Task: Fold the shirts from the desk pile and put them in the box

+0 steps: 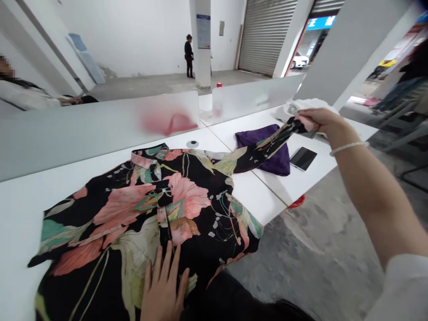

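A black shirt with large pink and green floral print (pixel 187 196) lies spread on the white table (pixel 264 196). My left hand (pixel 162 285) rests flat on its lower front, fingers apart, beside the button placket. My right hand (pixel 319 121) is raised at the far right, gripping the cuff end of the shirt's sleeve (pixel 264 149). That sleeve stretches up and across a crumpled purple cloth (pixel 267 154). A black phone (pixel 303 158) lies just right of the purple cloth, and a white cloth (pixel 294 108) sits behind my right hand.
Frosted divider panels (pixel 100 129) run along the table's far side, with a round grommet (pixel 192 144) near them. A seated person (pixel 23 91) is beyond the divider at left. Another person (pixel 189 55) stands far off. Concrete floor (pixel 310 254) lies past the table's right edge.
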The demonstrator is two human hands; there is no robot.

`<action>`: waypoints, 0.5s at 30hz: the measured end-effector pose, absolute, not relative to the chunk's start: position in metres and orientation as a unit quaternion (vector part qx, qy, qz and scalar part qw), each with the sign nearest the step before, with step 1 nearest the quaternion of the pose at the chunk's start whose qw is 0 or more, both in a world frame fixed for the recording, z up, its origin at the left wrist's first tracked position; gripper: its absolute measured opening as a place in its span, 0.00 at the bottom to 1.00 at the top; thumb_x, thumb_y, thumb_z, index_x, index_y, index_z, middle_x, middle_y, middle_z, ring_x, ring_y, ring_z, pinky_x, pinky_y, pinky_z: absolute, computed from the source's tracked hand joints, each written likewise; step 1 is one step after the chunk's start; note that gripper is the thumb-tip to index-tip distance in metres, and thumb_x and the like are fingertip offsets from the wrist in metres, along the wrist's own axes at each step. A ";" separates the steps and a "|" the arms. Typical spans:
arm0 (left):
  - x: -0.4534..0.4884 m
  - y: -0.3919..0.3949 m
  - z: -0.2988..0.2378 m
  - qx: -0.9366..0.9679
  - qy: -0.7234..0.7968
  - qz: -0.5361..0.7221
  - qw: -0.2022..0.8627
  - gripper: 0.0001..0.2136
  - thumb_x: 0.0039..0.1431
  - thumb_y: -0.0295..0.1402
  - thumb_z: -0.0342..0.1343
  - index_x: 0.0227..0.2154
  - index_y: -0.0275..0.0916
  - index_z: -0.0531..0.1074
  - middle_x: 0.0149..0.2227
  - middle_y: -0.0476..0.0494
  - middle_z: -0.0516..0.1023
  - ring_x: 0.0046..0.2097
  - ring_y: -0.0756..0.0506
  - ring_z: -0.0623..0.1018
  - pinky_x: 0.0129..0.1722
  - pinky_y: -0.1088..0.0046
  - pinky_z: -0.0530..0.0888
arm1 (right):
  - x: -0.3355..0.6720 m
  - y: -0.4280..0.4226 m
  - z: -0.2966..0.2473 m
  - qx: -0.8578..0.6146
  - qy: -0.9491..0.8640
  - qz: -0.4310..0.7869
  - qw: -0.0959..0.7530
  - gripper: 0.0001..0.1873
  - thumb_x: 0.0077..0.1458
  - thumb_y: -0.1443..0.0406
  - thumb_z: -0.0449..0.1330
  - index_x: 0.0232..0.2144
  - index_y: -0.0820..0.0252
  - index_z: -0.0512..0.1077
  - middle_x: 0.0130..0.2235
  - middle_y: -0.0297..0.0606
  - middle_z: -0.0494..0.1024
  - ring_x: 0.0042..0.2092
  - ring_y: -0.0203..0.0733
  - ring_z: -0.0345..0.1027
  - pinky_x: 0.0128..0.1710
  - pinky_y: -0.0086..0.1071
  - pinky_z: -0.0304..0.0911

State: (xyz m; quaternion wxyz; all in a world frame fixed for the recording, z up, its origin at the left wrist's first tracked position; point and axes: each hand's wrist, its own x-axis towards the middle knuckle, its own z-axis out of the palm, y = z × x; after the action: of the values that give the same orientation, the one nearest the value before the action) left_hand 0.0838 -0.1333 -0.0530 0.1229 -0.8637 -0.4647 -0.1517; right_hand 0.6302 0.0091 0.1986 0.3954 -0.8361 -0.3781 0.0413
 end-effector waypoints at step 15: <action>0.095 -0.155 -0.026 -0.848 -0.506 -0.157 0.020 0.26 0.63 0.39 0.46 0.63 0.43 0.53 0.64 0.45 0.57 0.65 0.39 0.56 0.60 0.53 0.62 | 0.311 0.037 0.207 -0.273 -0.900 0.292 0.174 0.24 0.61 0.63 0.54 0.58 0.62 0.62 0.53 0.44 0.72 0.52 0.42 0.68 0.54 0.39 0.63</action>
State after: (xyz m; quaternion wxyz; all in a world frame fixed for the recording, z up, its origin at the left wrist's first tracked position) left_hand 0.0948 -0.1554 -0.0261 0.0201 -0.8477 -0.5063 -0.1573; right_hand 0.3109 0.0372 0.2065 0.1741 -0.2730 -0.9000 0.2918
